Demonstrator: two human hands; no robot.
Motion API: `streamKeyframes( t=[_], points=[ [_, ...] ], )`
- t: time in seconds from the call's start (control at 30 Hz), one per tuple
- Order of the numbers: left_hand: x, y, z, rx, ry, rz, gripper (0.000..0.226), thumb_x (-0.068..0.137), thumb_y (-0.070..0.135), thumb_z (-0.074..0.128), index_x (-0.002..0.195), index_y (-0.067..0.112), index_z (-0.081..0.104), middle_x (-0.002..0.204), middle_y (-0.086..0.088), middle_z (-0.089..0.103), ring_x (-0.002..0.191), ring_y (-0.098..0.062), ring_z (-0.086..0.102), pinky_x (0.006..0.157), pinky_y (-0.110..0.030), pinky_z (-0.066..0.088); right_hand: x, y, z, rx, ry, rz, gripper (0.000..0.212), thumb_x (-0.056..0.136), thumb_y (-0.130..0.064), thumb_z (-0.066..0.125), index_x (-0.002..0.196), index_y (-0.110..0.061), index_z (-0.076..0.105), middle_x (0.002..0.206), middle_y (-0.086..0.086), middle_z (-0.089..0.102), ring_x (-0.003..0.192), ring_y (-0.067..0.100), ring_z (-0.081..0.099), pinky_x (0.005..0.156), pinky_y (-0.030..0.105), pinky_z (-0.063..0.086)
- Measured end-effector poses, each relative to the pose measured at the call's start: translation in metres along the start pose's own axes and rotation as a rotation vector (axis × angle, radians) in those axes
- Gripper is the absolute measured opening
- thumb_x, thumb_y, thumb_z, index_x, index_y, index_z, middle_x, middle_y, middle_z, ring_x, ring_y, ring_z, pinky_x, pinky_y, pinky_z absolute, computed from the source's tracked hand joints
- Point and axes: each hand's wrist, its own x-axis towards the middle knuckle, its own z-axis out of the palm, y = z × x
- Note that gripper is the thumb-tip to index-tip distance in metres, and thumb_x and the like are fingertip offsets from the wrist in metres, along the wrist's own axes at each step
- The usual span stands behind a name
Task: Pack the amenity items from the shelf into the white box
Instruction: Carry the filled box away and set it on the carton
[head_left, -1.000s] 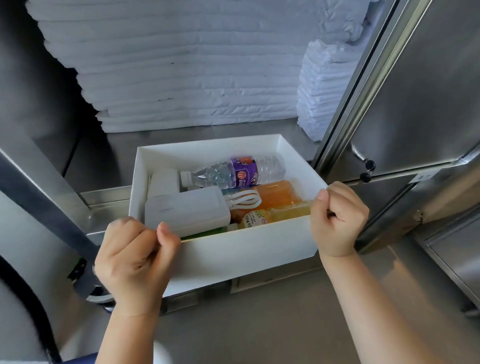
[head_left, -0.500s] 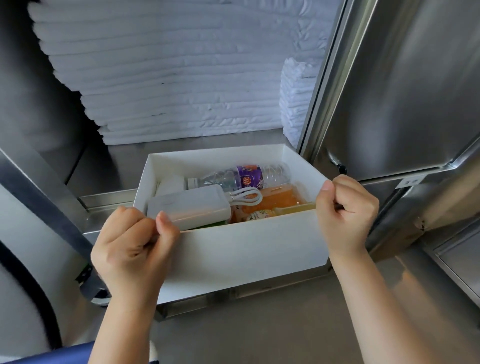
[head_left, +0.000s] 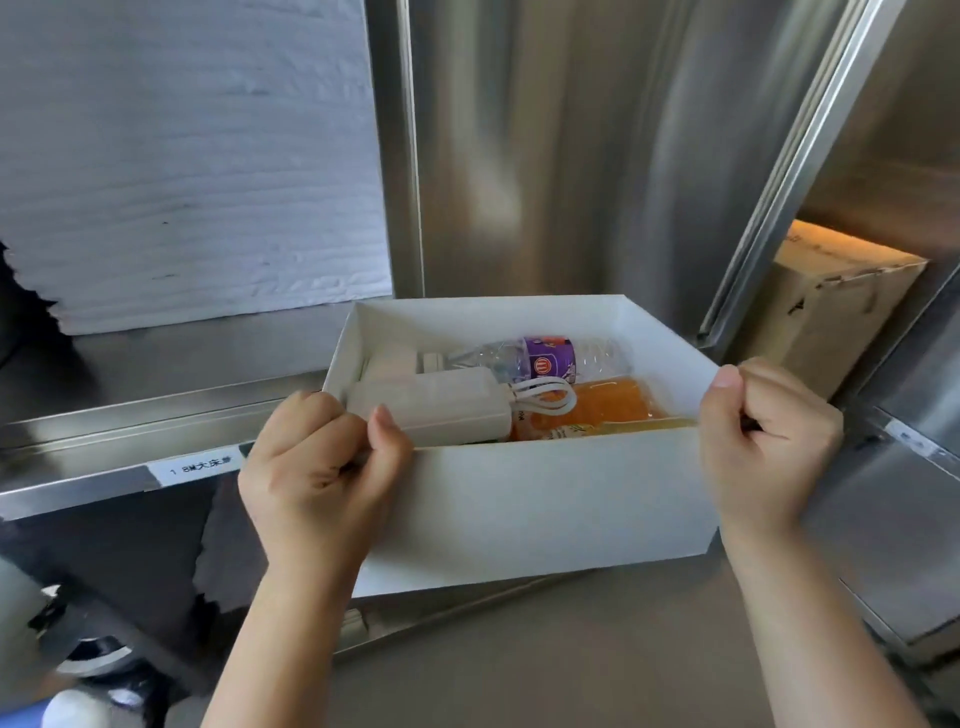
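Note:
The white box (head_left: 545, 499) is held in the air in front of the steel shelf (head_left: 130, 395). My left hand (head_left: 317, 467) grips its near left corner, thumb over the rim. At the near right corner my right hand (head_left: 763, 441) grips the rim the same way. Inside lie a clear water bottle with a purple label (head_left: 540, 356), a white power bank (head_left: 431, 408) with a looped white cable (head_left: 545, 397), an orange drink bottle (head_left: 613, 402) and a yellowish bottle (head_left: 587, 430) partly hidden by the front wall. A small white item (head_left: 389, 366) lies at the back left.
A tall stack of folded white linen (head_left: 182, 156) fills the shelf at the left. A steel upright and panel (head_left: 571, 156) stand behind the box. A cardboard carton (head_left: 831, 312) sits in a recess at the right. A label strip (head_left: 200, 467) marks the shelf edge.
Both hands have lifted the box off the shelf and carried it to the right and toward me. The view has swung right, showing the carton.

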Motion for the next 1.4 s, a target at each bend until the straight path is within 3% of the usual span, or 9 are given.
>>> streamKeyframes(
  t=[0.23, 0.5, 0.63, 0.93, 1.17, 1.3, 1.4],
  points=[
    [-0.001, 0.101, 0.09, -0.194, -0.024, 0.043, 0.049, 0.086, 0.009, 0.05, 0.04, 0.004, 0.038, 0.046, -0.008, 0.034, 0.052, -0.02, 0.027, 0.046, -0.03, 0.02, 0.029, 0.063, -0.126, -0.199, 0.065, 0.044, 0.046, 0.09, -0.006, 0.044, 0.052, -0.016, 0.02, 0.053, -0.003, 0.015, 0.048, 0.022, 0.02, 0.046, 0.032, 0.014],
    [0.015, 0.189, 0.207, -0.338, -0.081, 0.077, 0.049, 0.085, 0.012, 0.05, 0.039, 0.003, 0.034, 0.046, -0.009, 0.03, 0.052, -0.019, 0.027, 0.046, -0.03, 0.021, 0.066, 0.137, -0.223, -0.353, 0.141, 0.022, 0.042, 0.09, -0.008, 0.043, 0.057, -0.021, 0.023, 0.055, -0.011, 0.016, 0.05, 0.012, 0.017, 0.049, 0.022, 0.014],
    [0.019, 0.225, 0.283, -0.443, -0.073, 0.117, 0.05, 0.087, 0.013, 0.05, 0.04, 0.006, 0.033, 0.047, -0.005, 0.029, 0.052, -0.017, 0.026, 0.047, -0.025, 0.02, 0.081, 0.194, -0.259, -0.452, 0.18, 0.004, 0.044, 0.089, -0.008, 0.043, 0.052, -0.017, 0.022, 0.053, -0.002, 0.017, 0.048, 0.018, 0.02, 0.047, 0.029, 0.016],
    [0.031, 0.291, 0.48, -0.56, -0.111, 0.164, 0.047, 0.085, 0.012, 0.051, 0.04, 0.006, 0.038, 0.049, 0.002, 0.03, 0.053, -0.012, 0.028, 0.052, -0.012, 0.023, 0.126, 0.366, -0.311, -0.554, 0.2, 0.033, 0.043, 0.09, -0.006, 0.043, 0.054, -0.02, 0.024, 0.051, -0.002, 0.017, 0.048, 0.017, 0.02, 0.046, 0.033, 0.017],
    [0.042, 0.322, 0.599, -0.493, -0.105, 0.198, 0.047, 0.087, 0.012, 0.05, 0.041, 0.004, 0.045, 0.046, -0.005, 0.038, 0.053, -0.011, 0.03, 0.048, -0.021, 0.025, 0.159, 0.496, -0.325, -0.522, 0.188, -0.021, 0.042, 0.093, -0.01, 0.043, 0.056, -0.021, 0.03, 0.056, -0.018, 0.024, 0.049, -0.002, 0.028, 0.052, 0.013, 0.018],
    [0.037, 0.336, 0.652, -0.414, -0.056, 0.196, 0.052, 0.094, 0.019, 0.045, 0.043, 0.008, 0.043, 0.052, 0.005, 0.032, 0.055, -0.008, 0.027, 0.052, -0.012, 0.025, 0.171, 0.574, -0.325, -0.443, 0.16, 0.015, 0.047, 0.092, -0.01, 0.043, 0.046, -0.011, 0.034, 0.049, 0.0, 0.027, 0.044, 0.017, 0.027, 0.046, 0.023, 0.019],
    [0.032, 0.345, 0.684, -0.318, -0.019, 0.164, 0.05, 0.094, 0.02, 0.044, 0.045, 0.013, 0.041, 0.057, 0.008, 0.028, 0.057, -0.008, 0.024, 0.055, -0.008, 0.025, 0.186, 0.626, -0.316, -0.321, 0.128, 0.046, 0.042, 0.09, -0.008, 0.044, 0.052, -0.017, 0.028, 0.051, -0.004, 0.021, 0.049, 0.013, 0.021, 0.049, 0.02, 0.016]
  ],
)
